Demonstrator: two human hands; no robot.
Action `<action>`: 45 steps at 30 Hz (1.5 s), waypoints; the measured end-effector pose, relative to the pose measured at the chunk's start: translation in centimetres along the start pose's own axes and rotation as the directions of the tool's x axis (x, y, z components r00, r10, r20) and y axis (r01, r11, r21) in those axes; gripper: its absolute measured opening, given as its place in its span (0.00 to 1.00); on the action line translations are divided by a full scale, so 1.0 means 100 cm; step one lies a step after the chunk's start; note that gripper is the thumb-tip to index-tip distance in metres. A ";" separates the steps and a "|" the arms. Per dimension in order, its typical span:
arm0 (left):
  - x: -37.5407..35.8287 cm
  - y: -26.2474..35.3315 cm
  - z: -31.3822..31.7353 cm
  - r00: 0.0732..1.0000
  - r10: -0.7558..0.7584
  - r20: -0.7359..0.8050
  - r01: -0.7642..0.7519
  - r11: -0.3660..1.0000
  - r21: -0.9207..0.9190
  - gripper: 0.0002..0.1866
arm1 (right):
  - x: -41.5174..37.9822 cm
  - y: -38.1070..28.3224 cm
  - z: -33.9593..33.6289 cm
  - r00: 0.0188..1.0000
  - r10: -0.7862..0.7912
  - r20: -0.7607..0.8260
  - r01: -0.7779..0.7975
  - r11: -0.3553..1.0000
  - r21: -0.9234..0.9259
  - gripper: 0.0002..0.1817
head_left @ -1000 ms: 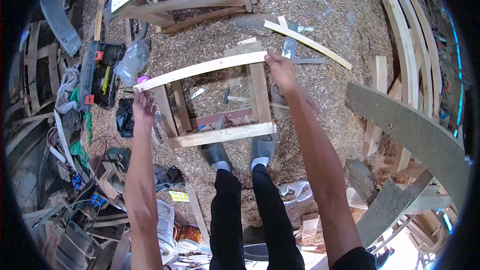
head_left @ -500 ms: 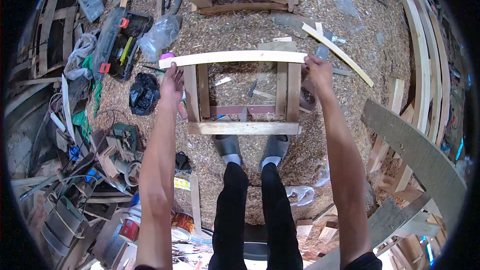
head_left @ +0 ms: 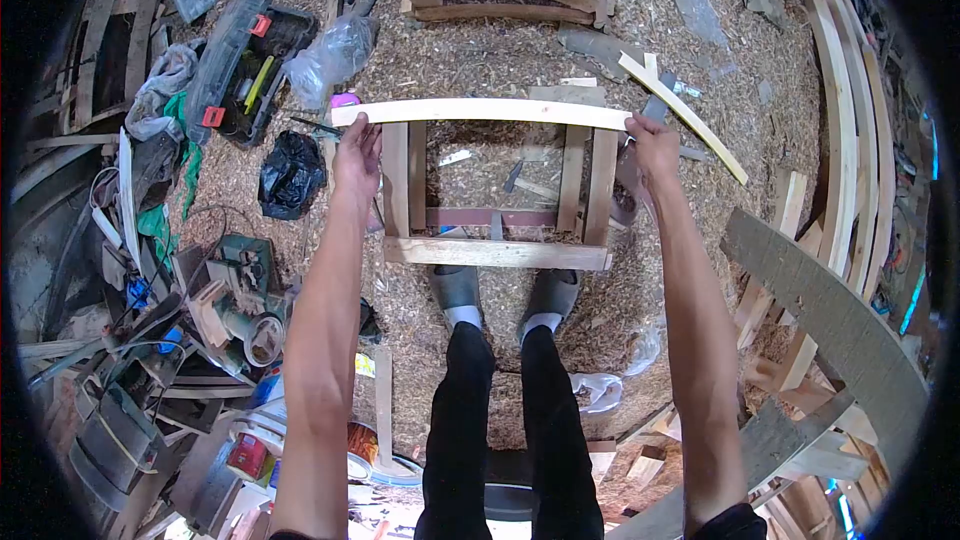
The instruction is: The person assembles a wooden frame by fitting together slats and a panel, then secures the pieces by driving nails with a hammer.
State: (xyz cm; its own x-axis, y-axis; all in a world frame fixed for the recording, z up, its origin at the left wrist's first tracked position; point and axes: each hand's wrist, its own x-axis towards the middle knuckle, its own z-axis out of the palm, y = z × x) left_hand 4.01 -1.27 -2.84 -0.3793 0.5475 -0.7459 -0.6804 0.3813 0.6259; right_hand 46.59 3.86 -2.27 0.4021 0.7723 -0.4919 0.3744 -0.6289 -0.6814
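Observation:
A pale wooden strip lies across the far ends of a wooden frame, overhanging it on both sides. My left hand grips the strip's left end, thumb on top and fingers curled below. At the right end, my right hand pinches the strip between thumb and fingers. The frame stands on the floor just ahead of my feet, its near rail above my sandals. Inside its outline a hammer lies on the shavings.
An open toolbox and a black plastic bag lie at the left. Another wooden frame stands beyond. At the right are a thin strip, long boards and a curved grey board.
The strip, the frame and both hands appear slightly further right in the view, along with much of the floor scene. Both hands keep their hold on the strip's ends.

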 end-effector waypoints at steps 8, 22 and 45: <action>-0.026 0.002 -0.003 0.999 0.029 -0.037 -0.031 0.998 -0.062 0.22 | -0.012 -0.006 -0.008 0.997 -0.072 0.011 0.071 0.992 0.106 0.21; -0.214 -0.106 -0.166 0.966 0.073 0.246 -0.257 0.299 0.919 0.12 | -0.191 0.129 -0.106 0.982 -0.190 -0.003 0.170 0.886 -0.432 0.18; -0.186 -0.346 -0.056 0.461 -0.006 0.888 -0.874 -0.178 0.452 0.28 | -0.107 0.229 0.003 0.809 -0.446 0.384 0.532 0.276 -0.800 0.25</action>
State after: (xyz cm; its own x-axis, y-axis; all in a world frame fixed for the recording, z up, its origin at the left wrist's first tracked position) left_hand 31.14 -28.81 -11.86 0.3859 0.9111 -0.1450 0.7365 -0.2096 0.6432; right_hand 50.58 -18.76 -12.75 -0.1625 0.9393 -0.3022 0.9861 0.1655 -0.0158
